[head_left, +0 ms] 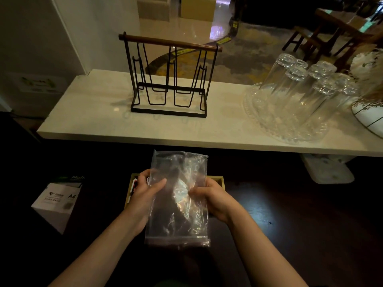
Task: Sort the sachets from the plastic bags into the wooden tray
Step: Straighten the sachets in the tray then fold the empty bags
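A clear zip plastic bag (178, 220) hangs flat between both hands over the dark lower surface, zip edge nearest me. It looks empty. My left hand (145, 191) pinches its left side and my right hand (215, 197) pinches its right side. Behind and under the bag lies the wooden tray (219, 180), mostly hidden. A few sachets (134, 184) show at the tray's left end, beside my left hand.
A white A4 paper box (58, 201) sits at the left on the dark surface. Above is a pale counter (93, 121) with a black wire rack (170, 79), upturned glasses on a glass tray (290, 104) and a white vase (371, 117). A white object (327, 170) lies under the counter's right.
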Motion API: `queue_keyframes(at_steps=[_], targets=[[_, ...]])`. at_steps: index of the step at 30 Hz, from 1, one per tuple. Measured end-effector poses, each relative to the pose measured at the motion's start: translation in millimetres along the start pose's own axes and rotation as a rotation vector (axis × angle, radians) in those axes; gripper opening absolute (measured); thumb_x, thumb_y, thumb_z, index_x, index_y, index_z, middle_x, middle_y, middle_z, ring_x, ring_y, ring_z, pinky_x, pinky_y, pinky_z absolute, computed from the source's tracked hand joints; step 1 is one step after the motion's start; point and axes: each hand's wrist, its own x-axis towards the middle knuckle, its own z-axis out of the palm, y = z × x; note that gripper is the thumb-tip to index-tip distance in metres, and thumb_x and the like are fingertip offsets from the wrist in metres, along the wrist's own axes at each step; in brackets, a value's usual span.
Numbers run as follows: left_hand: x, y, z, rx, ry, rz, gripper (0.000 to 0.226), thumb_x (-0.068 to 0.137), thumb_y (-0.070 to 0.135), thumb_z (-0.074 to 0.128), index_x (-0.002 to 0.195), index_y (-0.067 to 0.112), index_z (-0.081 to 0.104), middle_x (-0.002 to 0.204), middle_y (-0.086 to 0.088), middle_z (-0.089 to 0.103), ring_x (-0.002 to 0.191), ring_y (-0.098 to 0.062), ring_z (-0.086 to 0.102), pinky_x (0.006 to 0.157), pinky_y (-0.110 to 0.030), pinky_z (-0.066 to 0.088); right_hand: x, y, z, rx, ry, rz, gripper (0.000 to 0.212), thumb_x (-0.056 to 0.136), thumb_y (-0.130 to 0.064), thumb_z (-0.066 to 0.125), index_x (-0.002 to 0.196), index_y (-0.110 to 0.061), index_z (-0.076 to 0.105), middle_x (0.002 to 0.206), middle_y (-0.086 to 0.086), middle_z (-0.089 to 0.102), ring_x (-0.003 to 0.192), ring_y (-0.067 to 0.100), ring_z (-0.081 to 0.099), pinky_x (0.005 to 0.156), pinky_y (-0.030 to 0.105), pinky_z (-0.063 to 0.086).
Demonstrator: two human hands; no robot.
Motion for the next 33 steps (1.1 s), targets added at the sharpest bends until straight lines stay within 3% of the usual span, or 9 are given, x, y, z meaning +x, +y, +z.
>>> queue_keyframes(at_steps=[2, 4, 7, 9, 12, 17, 23, 28, 33], targets=[[-2, -1, -1, 0.085, -0.02, -0.051, 0.047, 0.072, 0.032, 0.074, 0.113, 0.021, 0.054, 0.104, -0.002, 0.07, 0.1, -0.023, 0.065, 0.092, -0.044, 0.049, 2, 1, 0, 0.074, -0.022, -0.045, 0.04, 0.078, 0.003, 0.06, 0.116, -0.009, 0.06, 0.091, 0.009, 0.069, 0.078, 0.021, 0.065, 0.073, 0.036, 0.053], [-6, -2, 0, 0.203, -0.033, -0.017, 0.032, 0.076, 0.026, 0.069, 0.107, 0.017, 0.062, 0.098, -0.002, 0.073, 0.099, -0.023, 0.065, 0.095, -0.042, 0.046, 4, 0, 1, 0.141, 0.008, -0.089, 0.044, 0.082, 0.007, 0.057, 0.121, -0.013, 0.06, 0.094, 0.01, 0.07, 0.078, 0.022, 0.067, 0.072, 0.036, 0.056], [-8, -2, -2, 0.286, 0.016, 0.08, 0.006, 0.088, 0.01, 0.059, 0.09, 0.014, 0.062, 0.087, -0.006, 0.072, 0.09, -0.027, 0.067, 0.08, -0.038, 0.05, 4, 1, -5, 0.182, 0.007, -0.114, 0.035, 0.083, -0.005, 0.065, 0.117, -0.014, 0.063, 0.106, 0.015, 0.068, 0.092, 0.029, 0.065, 0.089, 0.048, 0.051], [-8, 0, -5, 0.331, 0.067, 0.144, 0.015, 0.09, 0.01, 0.058, 0.079, 0.02, 0.056, 0.08, -0.014, 0.066, 0.075, -0.031, 0.064, 0.066, -0.038, 0.048, 1, 0, -7, 0.098, -0.033, -0.063, 0.038, 0.081, -0.011, 0.07, 0.118, -0.011, 0.061, 0.116, 0.018, 0.066, 0.1, 0.032, 0.064, 0.096, 0.049, 0.049], [-8, 4, -9, 0.411, 0.074, 0.217, 0.019, 0.091, 0.009, 0.056, 0.081, 0.024, 0.053, 0.079, -0.023, 0.062, 0.067, -0.032, 0.061, 0.06, -0.037, 0.045, -2, 3, -5, -0.011, -0.026, 0.024, 0.027, 0.084, -0.005, 0.067, 0.11, -0.012, 0.063, 0.103, 0.01, 0.071, 0.087, 0.022, 0.069, 0.078, 0.037, 0.058], [-10, 9, -15, 0.273, -0.135, 0.052, 0.03, 0.079, 0.009, 0.056, 0.106, 0.022, 0.062, 0.09, 0.003, 0.072, 0.079, -0.012, 0.068, 0.063, -0.024, 0.052, -1, 6, -6, -0.022, 0.017, -0.026, 0.031, 0.083, 0.005, 0.064, 0.113, -0.005, 0.064, 0.095, 0.015, 0.067, 0.076, 0.021, 0.066, 0.067, 0.032, 0.058], [-16, 16, -24, 0.196, -0.106, -0.046, 0.033, 0.084, -0.006, 0.048, 0.06, 0.008, 0.064, 0.067, -0.006, 0.067, 0.067, -0.023, 0.062, 0.049, -0.024, 0.052, -3, -2, 0, -0.072, -0.035, -0.171, 0.042, 0.073, 0.023, 0.046, 0.055, -0.007, 0.069, 0.095, 0.005, 0.075, 0.096, 0.022, 0.068, 0.08, 0.035, 0.056], [-17, 16, -32, 0.011, -0.132, -0.208, 0.039, 0.096, 0.038, 0.035, 0.103, 0.019, 0.067, 0.099, -0.01, 0.073, 0.084, -0.025, 0.07, 0.072, -0.041, 0.054, 6, 5, 1, -0.52, 0.171, -0.39, 0.053, 0.063, 0.025, 0.038, 0.034, -0.015, 0.056, 0.086, -0.002, 0.07, 0.091, 0.007, 0.063, 0.078, 0.015, 0.047], [-24, 11, -33, 0.215, -0.191, -0.369, 0.072, 0.061, 0.048, 0.077, 0.124, 0.026, 0.049, 0.118, -0.011, 0.066, 0.099, -0.033, 0.068, 0.076, -0.051, 0.056, 11, 6, 12, -0.828, 0.143, -0.645, 0.03, 0.059, 0.01, 0.044, 0.037, -0.005, 0.058, 0.084, -0.011, 0.063, 0.086, -0.01, 0.058, 0.081, 0.005, 0.037]])
